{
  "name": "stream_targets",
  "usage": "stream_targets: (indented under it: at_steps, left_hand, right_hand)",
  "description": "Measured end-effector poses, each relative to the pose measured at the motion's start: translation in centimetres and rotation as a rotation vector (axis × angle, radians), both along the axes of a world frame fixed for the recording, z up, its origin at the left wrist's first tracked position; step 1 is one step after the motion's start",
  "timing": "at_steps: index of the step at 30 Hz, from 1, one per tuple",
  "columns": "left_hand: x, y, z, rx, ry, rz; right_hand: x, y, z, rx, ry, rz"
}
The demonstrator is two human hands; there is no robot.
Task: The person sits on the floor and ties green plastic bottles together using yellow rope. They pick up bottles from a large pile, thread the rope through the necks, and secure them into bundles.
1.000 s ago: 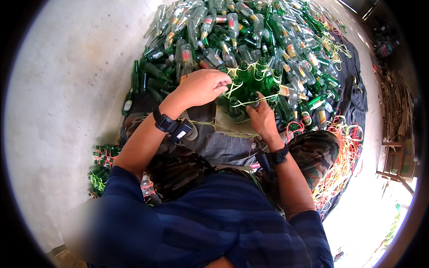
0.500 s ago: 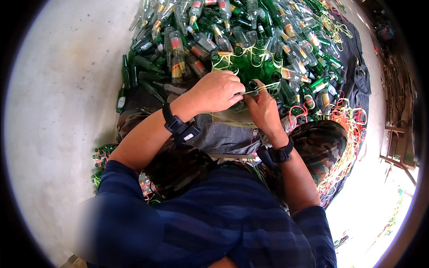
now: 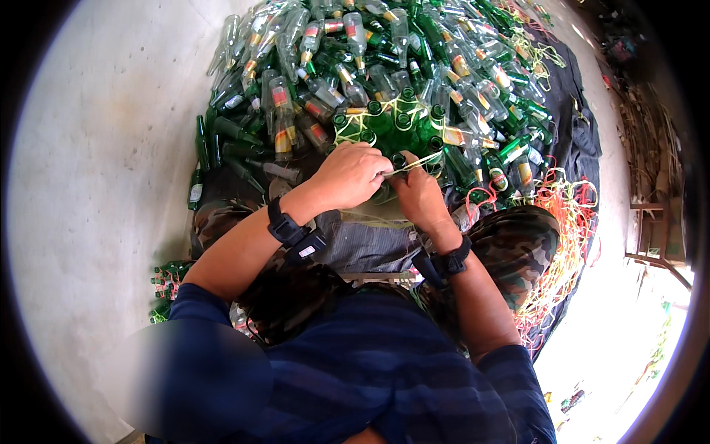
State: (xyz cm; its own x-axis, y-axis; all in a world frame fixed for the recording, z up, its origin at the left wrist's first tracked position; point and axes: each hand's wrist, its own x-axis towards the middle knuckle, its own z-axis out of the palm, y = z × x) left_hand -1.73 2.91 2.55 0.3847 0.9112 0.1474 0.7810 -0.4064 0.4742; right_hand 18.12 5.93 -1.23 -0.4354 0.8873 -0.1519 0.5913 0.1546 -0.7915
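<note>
A cluster of green glass bottles [image 3: 401,139] stands upright in front of me, with pale yellow plastic string [image 3: 423,160] looped around and between the necks. At the near side of the cluster, my left hand [image 3: 350,175] is closed, its thumb and fingers pinching the string. Close beside it, my right hand [image 3: 422,195] is curled at the neck of the nearest bottle [image 3: 399,160], gripping the string there. The fingertips of both hands almost meet, and the exact crossing of the string between them is partly hidden.
A large heap of loose green and clear bottles [image 3: 355,37] lies beyond the cluster on a dark sheet [image 3: 584,140]. Tangled red and yellow string [image 3: 558,251] lies by my right knee. Tied green bottles [image 3: 168,280] stand at my left. Sticks and a rusty frame [image 3: 654,222] are at far right.
The view has shifted slightly, so the bottles and hands appear a little farther left. Both hands stay together at the same bottle neck, with only small finger movement.
</note>
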Motion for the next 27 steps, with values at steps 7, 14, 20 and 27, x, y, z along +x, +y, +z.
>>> stream_targets:
  at_steps: [7,14,20,27]
  left_hand:
    - [0.1,0.3,0.2,-0.012,0.115,-0.031]
    - [0.9,-0.5,3.3,0.215,0.375,-0.035]
    - [0.2,0.1,3.4,0.051,0.301,-0.010]
    - [-0.5,1.1,2.9,0.048,0.303,-0.096]
  right_hand:
    - [-0.2,-0.4,-0.5,0.074,-0.145,-0.014]
    - [0.8,0.1,-0.4,0.115,-0.059,0.049]
    - [1.8,0.8,0.4,0.093,-0.081,0.017]
    - [7.1,3.9,2.3,-0.039,-0.059,0.271]
